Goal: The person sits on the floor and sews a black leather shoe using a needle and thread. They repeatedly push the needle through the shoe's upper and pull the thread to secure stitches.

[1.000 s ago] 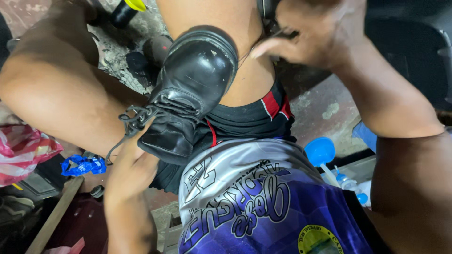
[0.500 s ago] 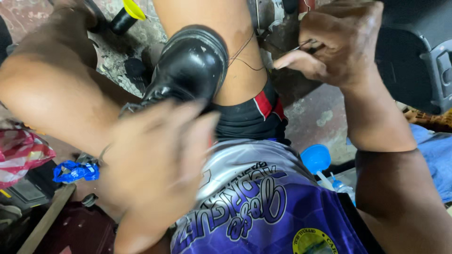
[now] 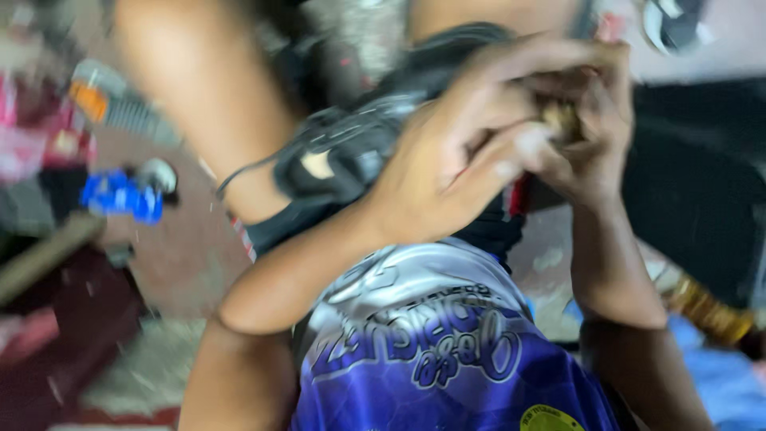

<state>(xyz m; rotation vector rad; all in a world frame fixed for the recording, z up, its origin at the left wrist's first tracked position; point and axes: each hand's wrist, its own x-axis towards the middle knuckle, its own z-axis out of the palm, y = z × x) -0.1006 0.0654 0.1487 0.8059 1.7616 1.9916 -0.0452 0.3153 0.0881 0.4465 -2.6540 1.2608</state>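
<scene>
Now the glossy black leather lace-up shoe [image 3: 359, 152] is lying across the person's lap, toe pointing toward eleven o'clock, where a moment ago the left hand was sweeping blurred over it. That left hand [image 3: 447, 152] has come up over the shoe's collar and is meeting the right hand [image 3: 590, 128] at two o'clock; both are curling tight together around a small pale brownish object [image 3: 562, 120], too blurred to identify. Whether either is pinching the thin thread seen earlier, I cannot tell. Below, at six o'clock, the purple-and-white printed jersey [image 3: 431, 351] is filling the view.
</scene>
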